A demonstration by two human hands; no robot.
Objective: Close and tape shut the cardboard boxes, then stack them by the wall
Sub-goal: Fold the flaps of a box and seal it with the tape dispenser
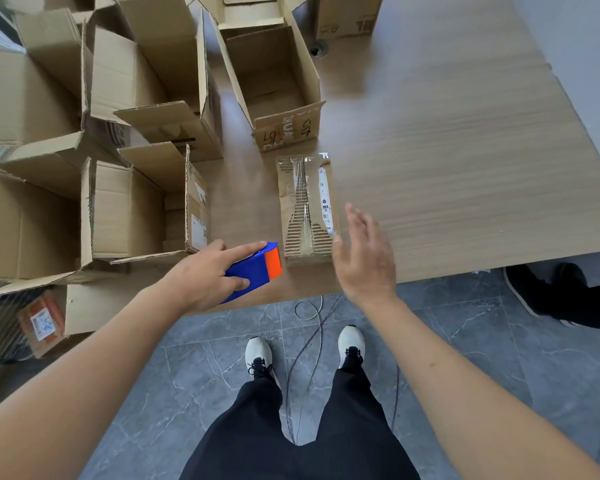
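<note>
The left hand (205, 275) grips the tape gun (253, 270), fingers curled over it, at the near end of the small box (307, 206), likely to run or finish a strip. The right hand (364, 258) hovers beside the box, fingers spread and relaxed, probably ready to steady it. The box lies closed near the bench (447, 150) edge, torn, with clear tape along its seam.

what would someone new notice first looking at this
Probably the blue and orange tape dispenser, gripped by the left hand at the table's near edge, the brightest thing among the brown cardboard. Just right of it lies a small taped-shut box, with the open right hand beside it. Open boxes crowd the table's left side.
</note>
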